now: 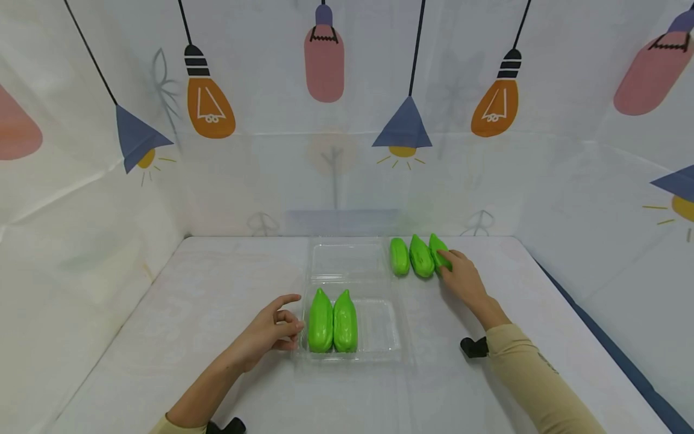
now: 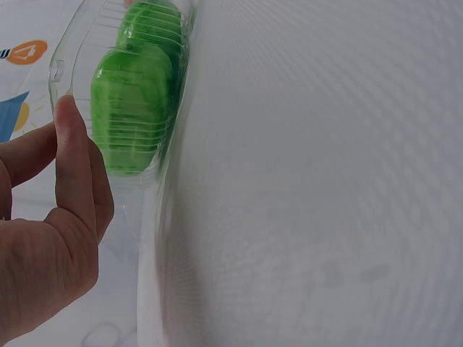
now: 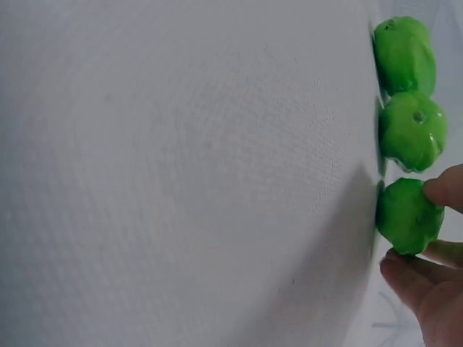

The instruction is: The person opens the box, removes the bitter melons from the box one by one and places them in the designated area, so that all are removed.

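The left hand [image 1: 268, 331] touches the left edge of the clear box [image 1: 379, 324], fingers loosely apart — off the box's far right, the right hand's [image 1: 463, 280] fingers pinch the rightmost green vegetable [image 3: 406, 215].

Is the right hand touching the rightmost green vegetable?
Touching. The right wrist view shows the right hand pinching the rightmost green vegetable, with no gap between them.

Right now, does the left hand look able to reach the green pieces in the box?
Probably yes: the left hand is beside the box, and its lid is open, so nothing covers the green pieces.
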The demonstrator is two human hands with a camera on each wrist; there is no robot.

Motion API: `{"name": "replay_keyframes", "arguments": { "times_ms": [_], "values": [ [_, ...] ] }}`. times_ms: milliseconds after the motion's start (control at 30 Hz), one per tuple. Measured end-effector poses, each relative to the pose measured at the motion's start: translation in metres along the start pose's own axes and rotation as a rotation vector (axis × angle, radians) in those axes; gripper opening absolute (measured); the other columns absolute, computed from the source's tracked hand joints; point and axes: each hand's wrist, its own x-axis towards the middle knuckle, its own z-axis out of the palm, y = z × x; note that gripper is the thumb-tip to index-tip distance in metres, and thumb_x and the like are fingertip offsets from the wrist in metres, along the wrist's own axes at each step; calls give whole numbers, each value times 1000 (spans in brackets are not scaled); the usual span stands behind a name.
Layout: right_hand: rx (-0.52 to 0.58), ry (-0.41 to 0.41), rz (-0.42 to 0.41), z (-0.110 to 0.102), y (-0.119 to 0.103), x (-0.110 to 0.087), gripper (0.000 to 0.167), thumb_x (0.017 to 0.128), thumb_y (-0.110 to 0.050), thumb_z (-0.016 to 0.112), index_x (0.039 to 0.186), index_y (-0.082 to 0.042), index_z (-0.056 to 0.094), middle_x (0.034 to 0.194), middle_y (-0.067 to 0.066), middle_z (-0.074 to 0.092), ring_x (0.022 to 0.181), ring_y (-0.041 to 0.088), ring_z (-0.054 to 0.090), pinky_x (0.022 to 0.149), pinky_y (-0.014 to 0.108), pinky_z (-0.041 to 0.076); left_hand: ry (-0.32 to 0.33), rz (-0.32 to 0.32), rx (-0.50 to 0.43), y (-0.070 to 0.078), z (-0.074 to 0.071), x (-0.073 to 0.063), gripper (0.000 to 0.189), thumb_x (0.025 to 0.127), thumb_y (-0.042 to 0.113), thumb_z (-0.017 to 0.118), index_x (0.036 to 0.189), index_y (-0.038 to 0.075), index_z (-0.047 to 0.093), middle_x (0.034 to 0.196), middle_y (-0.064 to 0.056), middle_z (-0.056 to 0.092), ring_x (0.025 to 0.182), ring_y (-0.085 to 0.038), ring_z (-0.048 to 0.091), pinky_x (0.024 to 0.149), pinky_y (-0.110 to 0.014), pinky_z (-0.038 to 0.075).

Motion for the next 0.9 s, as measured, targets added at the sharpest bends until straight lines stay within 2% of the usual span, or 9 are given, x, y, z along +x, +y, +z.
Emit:
{"name": "replay_keyframes", "arguments": {
  "times_ms": [433,700,900],
  "values": [
    [-2,-18,-9,-4,-1,-1,51,94,-12,53,143,1,49,142,33,47,128,53,47,104,64,41,3,-5,-2,-1,0,0,69,96,18,66,153,12,28,93,-5,58,79,-16,61,68,-29,60],
    [8,1,-15,-5,3,-2,49,96,-12,54,143,0,49,142,32,47,129,52,47,106,64,40,-1,1,-6,0,0,1,68,97,16,65,153,11,28,93,-4,58,79,-15,61,68,-29,60],
    [-3,6,-11,-6,4,-3,49,98,-20,55,143,-2,50,143,30,48,129,50,48,106,63,40,7,-3,-5,-1,0,0,68,96,16,65,153,11,28,93,-4,58,80,-16,61,68,-29,60]
  ]
}}
